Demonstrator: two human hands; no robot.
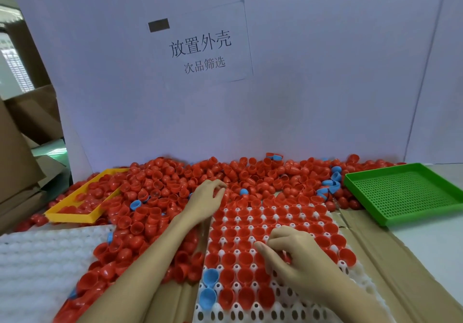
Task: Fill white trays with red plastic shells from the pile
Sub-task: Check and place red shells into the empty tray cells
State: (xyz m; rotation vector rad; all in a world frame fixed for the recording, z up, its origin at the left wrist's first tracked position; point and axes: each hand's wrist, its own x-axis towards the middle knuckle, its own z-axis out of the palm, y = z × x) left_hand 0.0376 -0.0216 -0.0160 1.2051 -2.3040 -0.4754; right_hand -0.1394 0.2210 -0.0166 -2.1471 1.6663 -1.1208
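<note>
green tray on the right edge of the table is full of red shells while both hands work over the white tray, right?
Not quite. The head view shows the green tray holding nothing; its perforated floor is bare. The red shells lie in the pile beside it. The rest stands: it sits at the right edge of the table.

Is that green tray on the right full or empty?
Empty. The green tray shows only its bare perforated floor; the red shells lie outside its rim.
</note>
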